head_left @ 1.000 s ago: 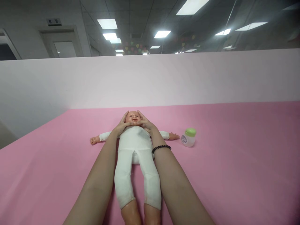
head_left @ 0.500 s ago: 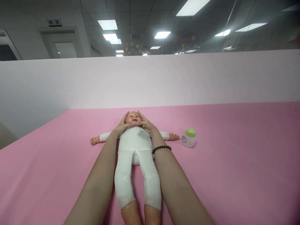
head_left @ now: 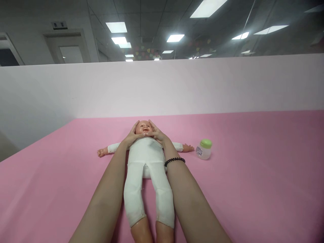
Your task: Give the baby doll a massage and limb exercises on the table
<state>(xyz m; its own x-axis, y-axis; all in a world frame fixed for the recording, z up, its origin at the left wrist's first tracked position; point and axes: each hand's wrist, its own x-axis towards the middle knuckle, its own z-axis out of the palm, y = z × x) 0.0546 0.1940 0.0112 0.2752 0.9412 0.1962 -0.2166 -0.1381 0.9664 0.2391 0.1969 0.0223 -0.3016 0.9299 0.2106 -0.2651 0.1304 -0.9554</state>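
Observation:
A baby doll with a white cloth body lies on its back, its head towards the far edge and its arms spread to both sides. My left hand cups one side of the doll's head, with the thumb across its chin. On the other side, my right hand holds the head in the same way, its thumb meeting the left one below the mouth. Both hands' fingers run up beside the head and are partly hidden behind it. A dark beaded bracelet circles my right wrist.
A small clear jar with a green lid stands just right of the doll's outstretched hand. The pink surface ends at a low white wall behind and at the left.

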